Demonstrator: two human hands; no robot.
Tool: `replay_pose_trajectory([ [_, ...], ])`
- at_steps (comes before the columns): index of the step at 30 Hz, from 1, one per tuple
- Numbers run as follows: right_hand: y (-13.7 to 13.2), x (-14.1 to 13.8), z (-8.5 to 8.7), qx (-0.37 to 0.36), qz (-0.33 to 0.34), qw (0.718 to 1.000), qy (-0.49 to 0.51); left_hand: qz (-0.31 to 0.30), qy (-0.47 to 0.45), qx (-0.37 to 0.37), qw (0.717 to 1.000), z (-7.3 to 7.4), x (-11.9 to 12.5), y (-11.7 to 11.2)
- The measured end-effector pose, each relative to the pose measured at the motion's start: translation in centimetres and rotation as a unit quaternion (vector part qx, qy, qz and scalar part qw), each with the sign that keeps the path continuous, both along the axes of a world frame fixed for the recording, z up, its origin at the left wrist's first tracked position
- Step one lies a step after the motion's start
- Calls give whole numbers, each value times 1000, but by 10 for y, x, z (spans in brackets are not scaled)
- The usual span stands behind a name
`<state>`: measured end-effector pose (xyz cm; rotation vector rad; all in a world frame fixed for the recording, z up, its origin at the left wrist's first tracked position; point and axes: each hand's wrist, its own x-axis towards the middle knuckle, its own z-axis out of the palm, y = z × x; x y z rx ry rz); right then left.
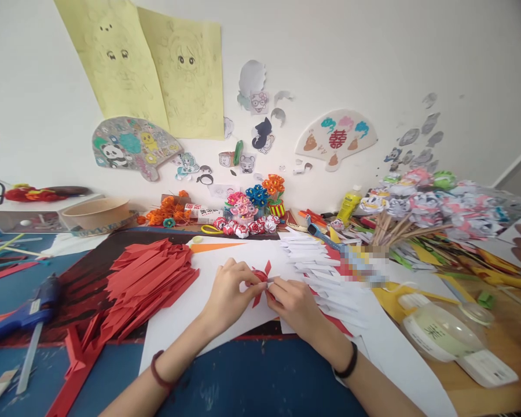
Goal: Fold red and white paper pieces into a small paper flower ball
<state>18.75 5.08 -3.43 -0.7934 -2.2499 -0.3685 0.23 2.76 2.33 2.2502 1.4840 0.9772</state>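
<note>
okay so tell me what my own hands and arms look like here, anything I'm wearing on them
Your left hand is ungloved, with a brownish-red band at the wrist. Your right hand is ungloved too, with a black band. No sleeves show on the forearms.

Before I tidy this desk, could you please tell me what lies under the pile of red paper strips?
Under the red strips, a dark mat shows along the left and white paper along the right; whatever lies beneath the middle is covered.
</note>
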Motion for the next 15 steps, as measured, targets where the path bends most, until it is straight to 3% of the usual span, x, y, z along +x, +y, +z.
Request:
replay_pose_trajectory([
  [9,-3,0,1,-103,20,993,47,19,26,37,999,-1,-1,1],
  [15,-5,-1,1,-102,29,993,48,17,9,42,999,-1,0,1],
])
